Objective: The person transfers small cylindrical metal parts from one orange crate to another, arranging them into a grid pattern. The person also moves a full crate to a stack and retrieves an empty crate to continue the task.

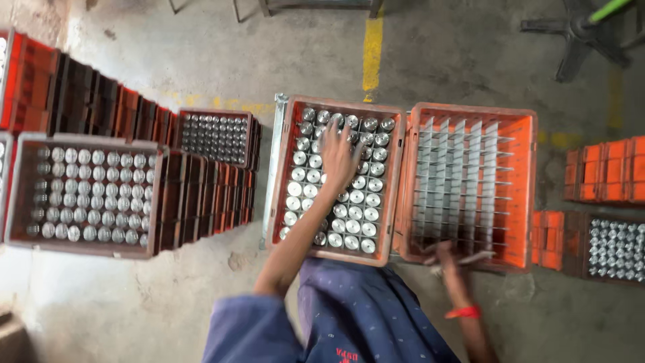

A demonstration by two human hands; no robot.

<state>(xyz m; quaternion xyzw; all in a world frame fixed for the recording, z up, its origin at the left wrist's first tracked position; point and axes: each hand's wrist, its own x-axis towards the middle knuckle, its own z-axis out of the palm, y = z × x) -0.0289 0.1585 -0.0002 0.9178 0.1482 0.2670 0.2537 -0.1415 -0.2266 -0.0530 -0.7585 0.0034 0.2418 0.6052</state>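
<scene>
Left hand [338, 156] spread flat on shiny metal cylinders [356, 196] | right hand [444, 253] grip unclear, at empty orange crate [521, 195]

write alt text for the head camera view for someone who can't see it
Seen from above, a person's left hand rests on shiny metal cylinders packed in an orange crate, while the right hand touches the near edge of an empty divided orange crate beside it. More crates stand around on the concrete floor.
</scene>
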